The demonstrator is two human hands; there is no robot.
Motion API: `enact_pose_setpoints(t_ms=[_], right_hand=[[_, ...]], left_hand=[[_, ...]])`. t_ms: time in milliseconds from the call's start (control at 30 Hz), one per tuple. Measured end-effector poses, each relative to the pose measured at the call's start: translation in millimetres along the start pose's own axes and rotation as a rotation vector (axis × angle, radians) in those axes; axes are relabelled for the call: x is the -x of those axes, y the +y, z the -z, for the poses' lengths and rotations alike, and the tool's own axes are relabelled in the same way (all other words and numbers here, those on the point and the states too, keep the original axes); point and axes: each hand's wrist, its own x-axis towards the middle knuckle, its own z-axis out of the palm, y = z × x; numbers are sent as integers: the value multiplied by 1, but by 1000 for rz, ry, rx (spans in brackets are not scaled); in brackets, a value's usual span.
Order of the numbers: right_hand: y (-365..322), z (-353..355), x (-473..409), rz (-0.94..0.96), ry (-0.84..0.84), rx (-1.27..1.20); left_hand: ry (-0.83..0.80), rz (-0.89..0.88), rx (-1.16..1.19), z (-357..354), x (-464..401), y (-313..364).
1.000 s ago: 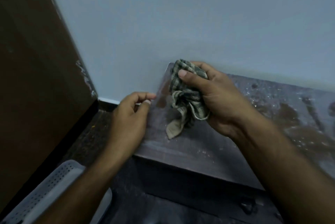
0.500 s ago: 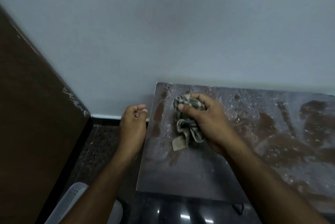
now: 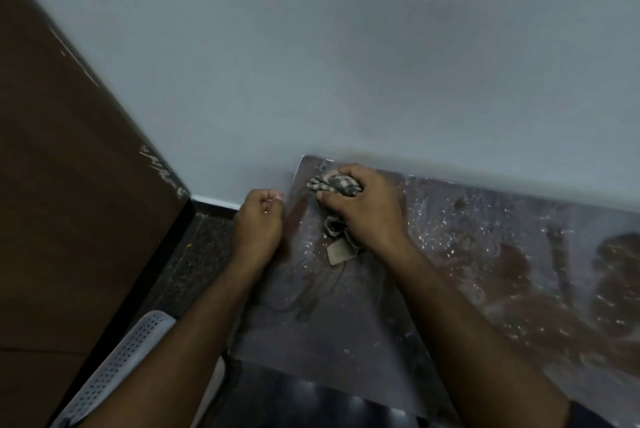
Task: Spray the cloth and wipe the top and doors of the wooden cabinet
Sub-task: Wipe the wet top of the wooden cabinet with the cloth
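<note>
Pushed further toward the wall, the right hand grips the bunched cloth at mid-frame on the cabinet top. Left hand, loosely curled, holds nothing. Soft and limp, the cloth looks best held wadded.

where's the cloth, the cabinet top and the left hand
cloth (image 3: 334, 183), head view, on the bunched checked part above the thumb
cabinet top (image 3: 346, 323), head view, on bare dusty surface near the front edge
left hand (image 3: 258, 220), head view, on its back
</note>
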Motion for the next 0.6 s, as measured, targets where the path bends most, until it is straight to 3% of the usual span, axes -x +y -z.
enact_pose_setpoints(t_ms=[267, 600], right_hand=[[16, -18, 9, 83, -41, 3], [1, -15, 31, 88, 42, -59]], left_hand=[[80, -195, -95, 0, 2, -22], [-43, -112, -34, 29, 12, -28]])
